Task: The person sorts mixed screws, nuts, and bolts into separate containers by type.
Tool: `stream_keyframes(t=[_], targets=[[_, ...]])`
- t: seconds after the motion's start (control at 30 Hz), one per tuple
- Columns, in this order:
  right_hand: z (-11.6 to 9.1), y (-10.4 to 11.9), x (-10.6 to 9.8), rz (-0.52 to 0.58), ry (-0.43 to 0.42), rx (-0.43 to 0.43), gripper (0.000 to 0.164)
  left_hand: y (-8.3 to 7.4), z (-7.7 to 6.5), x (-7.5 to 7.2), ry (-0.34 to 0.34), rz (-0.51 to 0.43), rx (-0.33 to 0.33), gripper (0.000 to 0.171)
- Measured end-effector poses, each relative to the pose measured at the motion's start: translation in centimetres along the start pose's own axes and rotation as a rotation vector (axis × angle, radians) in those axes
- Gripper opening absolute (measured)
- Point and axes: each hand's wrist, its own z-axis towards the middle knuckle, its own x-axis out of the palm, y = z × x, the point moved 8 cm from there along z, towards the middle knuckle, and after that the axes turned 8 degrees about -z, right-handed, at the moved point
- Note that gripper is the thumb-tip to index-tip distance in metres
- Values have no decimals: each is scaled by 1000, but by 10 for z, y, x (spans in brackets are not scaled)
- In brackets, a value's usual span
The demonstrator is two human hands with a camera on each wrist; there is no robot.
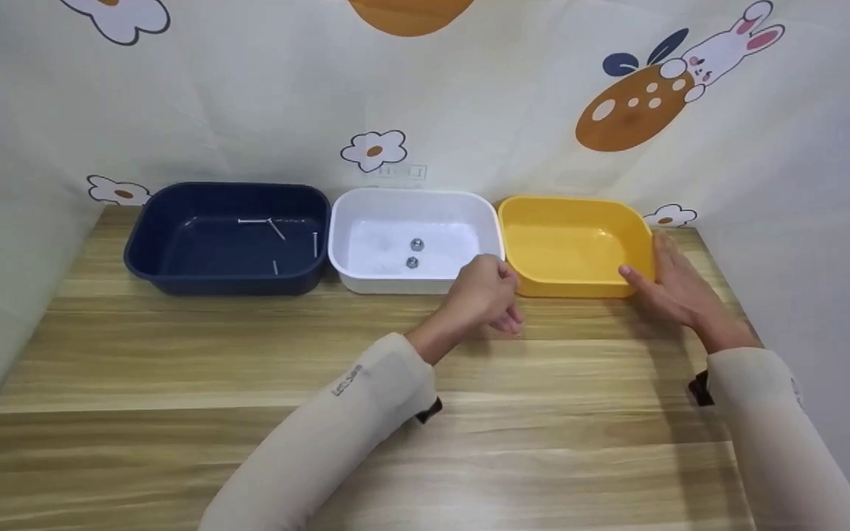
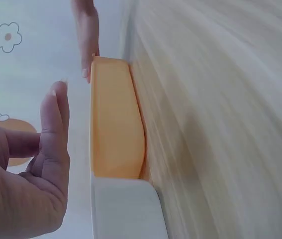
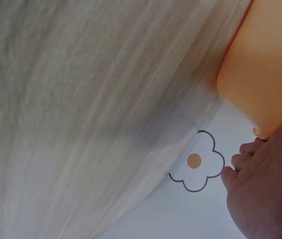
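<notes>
A yellow bin stands at the right end of a row of three bins. Its right end is gripped by my right hand, thumb over the rim and fingers along the outer wall. My left hand hovers by the front corner where the yellow bin meets the white bin. Bent at the knuckles, the left fingers hold nothing visible in the left wrist view. Two metal nuts lie in the white bin. In the dark blue bin are several thin screws.
The bins stand side by side at the back of a wood-grain table. Behind them hangs a printed cloth with flowers and a rabbit. Cloth also borders the table on the left and right.
</notes>
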Motion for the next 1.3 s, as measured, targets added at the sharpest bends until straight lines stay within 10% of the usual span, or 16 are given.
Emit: stream_keyframes(t=[0.37,0.87,1.07,1.3], targets=[[9,16,5,9,-3,-13,92,1,44,8,-200,-41,11,11],[12,18,5,2,3,-16,92,7,39,1,-220,40,33,36],[10,15,8,8,3,-3,93,-1,12,11,-103,-11,81,25],[11,21,7,9,-7,-11,92,-20,-60,-3,63,-37,238,9]])
